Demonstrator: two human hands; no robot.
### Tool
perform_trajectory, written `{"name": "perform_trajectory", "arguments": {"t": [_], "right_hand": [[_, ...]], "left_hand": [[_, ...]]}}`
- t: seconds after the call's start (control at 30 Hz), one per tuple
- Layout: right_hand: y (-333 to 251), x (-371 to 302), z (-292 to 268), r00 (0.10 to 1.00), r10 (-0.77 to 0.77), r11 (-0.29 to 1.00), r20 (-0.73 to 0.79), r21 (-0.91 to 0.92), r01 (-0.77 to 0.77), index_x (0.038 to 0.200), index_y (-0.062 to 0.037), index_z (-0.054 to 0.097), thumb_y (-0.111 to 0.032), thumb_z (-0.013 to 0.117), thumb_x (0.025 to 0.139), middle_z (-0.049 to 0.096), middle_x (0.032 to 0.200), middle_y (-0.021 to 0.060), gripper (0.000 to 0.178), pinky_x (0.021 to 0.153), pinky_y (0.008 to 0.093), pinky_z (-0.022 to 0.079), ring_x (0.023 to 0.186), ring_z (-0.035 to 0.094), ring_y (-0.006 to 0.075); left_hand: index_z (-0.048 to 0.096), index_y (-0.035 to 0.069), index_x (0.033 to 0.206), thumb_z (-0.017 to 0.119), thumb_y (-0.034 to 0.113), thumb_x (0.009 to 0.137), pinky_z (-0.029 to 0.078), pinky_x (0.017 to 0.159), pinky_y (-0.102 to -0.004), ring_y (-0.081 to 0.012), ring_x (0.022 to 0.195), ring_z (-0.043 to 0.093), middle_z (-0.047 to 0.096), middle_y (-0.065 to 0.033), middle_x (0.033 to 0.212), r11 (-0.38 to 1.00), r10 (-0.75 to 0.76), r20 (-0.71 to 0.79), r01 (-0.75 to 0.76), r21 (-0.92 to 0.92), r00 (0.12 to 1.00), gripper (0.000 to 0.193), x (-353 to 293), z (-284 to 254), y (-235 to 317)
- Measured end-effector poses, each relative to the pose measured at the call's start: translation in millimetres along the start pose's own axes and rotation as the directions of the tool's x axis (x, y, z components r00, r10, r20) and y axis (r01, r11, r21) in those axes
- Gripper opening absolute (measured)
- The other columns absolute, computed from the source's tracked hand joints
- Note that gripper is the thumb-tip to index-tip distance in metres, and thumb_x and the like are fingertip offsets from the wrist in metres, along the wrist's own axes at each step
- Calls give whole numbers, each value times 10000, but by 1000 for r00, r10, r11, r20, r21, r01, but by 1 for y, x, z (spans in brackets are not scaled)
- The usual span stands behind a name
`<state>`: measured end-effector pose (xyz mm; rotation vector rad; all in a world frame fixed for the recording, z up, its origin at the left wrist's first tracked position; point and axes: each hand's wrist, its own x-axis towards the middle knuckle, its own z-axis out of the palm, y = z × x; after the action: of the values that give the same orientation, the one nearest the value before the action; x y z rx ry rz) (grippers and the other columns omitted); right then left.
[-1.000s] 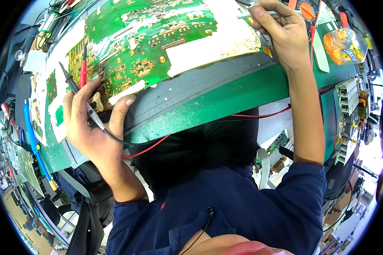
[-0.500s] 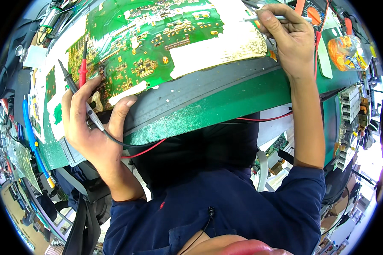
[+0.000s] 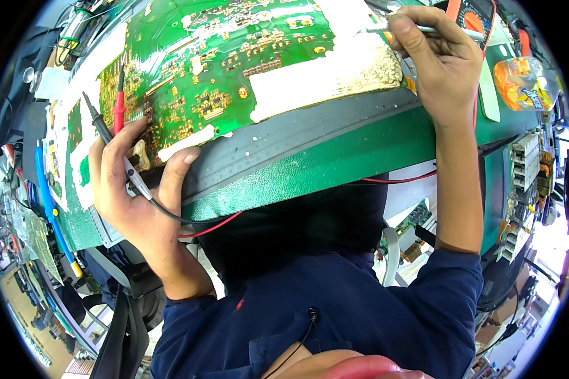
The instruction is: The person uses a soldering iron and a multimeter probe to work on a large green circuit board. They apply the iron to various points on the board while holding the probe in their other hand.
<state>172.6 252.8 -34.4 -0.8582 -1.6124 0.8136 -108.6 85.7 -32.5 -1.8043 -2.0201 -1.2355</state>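
Observation:
A large green circuit board (image 3: 227,69) covered with small parts lies tilted across the bench, with a thick white coating (image 3: 322,82) over parts of it. At its lower left corner is my left hand (image 3: 129,183), fingers curled round a black test probe (image 3: 134,177) and a red test probe (image 3: 119,110), their tips pointing away over the board. My right hand (image 3: 439,60) is at the board's upper right, pinching a slim light-grey pen-like tool (image 3: 427,28). The tool's tip rests at or just above the white coating; I cannot tell whether it touches.
An orange multimeter (image 3: 473,19) stands beyond my right hand. A clear bag with orange contents (image 3: 521,82) sits right of it. Beneath the board is a grey strip (image 3: 265,136) on the green bench top (image 3: 297,158). A blue tool (image 3: 47,196) lies at left, and a red lead (image 3: 398,180) hangs below the bench edge.
My right hand has shifted slightly to the right and down, still pinching the tool. My left hand has barely moved with the probes.

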Motion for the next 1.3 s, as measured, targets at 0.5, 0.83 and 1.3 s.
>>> {"name": "perform_trajectory", "arguments": {"t": [0.5, 0.83, 1.3], "right_hand": [[-4, 2, -2, 814, -547, 766, 197, -275, 581, 958, 65, 700, 56, 747, 847, 719, 843, 94, 121, 688, 229, 521, 731, 659, 126], [4, -4, -11, 970, -223, 961, 94, -146, 235, 1028, 57, 696, -30, 717, 915, 711, 883, 46, 144, 722, 206, 504, 801, 642, 88], [1, -4, -18, 997, -9, 974, 79, -223, 27, 1032, 26, 708, -146, 720, 939, 669, 754, 6, 197, 632, 181, 435, 663, 565, 40]], "left_hand": [[697, 9, 1075, 931, 321, 618, 497, 801, -326, -237, 873, 611, 593, -100, 933, 998, 22, 25, -23, 58, 999, 601, -1, -2, -3], [705, 7, 1045, 933, 345, 602, 513, 810, -330, -255, 885, 627, 626, -109, 947, 1000, 19, -2, -19, 21, 1000, 602, -1, 1, -3], [707, 14, 1038, 942, 316, 585, 517, 797, -327, -254, 882, 638, 627, -112, 956, 1000, 9, -9, -9, -15, 1000, 593, -1, 3, -3]]}}
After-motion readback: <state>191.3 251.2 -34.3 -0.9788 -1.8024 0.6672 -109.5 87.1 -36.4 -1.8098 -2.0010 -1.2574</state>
